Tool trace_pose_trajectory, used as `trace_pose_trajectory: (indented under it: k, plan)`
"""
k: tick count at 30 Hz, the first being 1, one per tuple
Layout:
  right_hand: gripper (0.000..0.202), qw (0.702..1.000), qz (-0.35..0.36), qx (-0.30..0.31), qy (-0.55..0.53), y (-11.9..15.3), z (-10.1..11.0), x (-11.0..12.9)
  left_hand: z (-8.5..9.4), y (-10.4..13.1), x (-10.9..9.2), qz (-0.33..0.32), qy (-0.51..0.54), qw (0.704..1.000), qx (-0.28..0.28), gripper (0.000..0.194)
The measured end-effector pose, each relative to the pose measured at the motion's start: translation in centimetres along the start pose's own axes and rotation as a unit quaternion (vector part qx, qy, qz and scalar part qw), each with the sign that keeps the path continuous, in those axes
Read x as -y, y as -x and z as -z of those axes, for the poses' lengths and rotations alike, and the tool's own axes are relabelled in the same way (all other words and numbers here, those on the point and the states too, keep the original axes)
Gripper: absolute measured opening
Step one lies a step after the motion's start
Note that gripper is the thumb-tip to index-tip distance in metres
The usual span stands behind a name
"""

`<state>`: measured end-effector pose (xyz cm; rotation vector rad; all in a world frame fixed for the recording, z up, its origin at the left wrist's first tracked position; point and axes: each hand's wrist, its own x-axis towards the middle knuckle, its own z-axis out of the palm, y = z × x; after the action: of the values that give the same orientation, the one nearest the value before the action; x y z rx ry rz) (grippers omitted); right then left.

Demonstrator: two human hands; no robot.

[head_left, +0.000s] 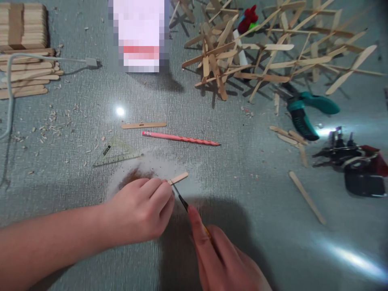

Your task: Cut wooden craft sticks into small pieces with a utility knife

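My left hand (147, 206) is closed around one end of a wooden craft stick (181, 177), pressing it down at the table. The stick's rounded free end sticks out to the right. In my right hand (218, 252) is a slim bladed tool (182, 201) with a narrow metal tip, a dark neck and a bit of yellow-orange handle showing. Its tip meets the stick just beside my left fingers. Beyond my hands lie a pink pencil (182, 138), a clear set square (118, 153) and another craft stick (144, 125) with a small slot in its middle.
Crossed craft-stick pieces (224, 56) crowd the back right. Green-handled pliers (303, 107) and a black hair clip-like object (339, 151) sit at right. A bundle of sticks (33, 26), a white cable (45, 56) and wood shavings (53, 125) are at left. A blurred-out bright rectangle (141, 32) stands behind.
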<state>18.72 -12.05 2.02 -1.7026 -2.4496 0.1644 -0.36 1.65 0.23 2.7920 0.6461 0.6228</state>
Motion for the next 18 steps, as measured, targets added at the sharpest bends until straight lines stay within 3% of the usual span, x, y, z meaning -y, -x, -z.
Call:
trace_pose_trajectory:
  k: [13,18]
  plan:
    - [0.059,1.000,-0.016,0.002,-0.023,-2.3,-0.4,-0.3,0.2,-0.3,0.1,-0.008,-0.023,1.000,-0.008,0.029]
    - [0.061,0.999,-0.014,-0.021,-0.046,-1.3,0.0,0.1,0.2,-0.2,-0.2,0.000,-0.062,0.998,-0.014,0.028]
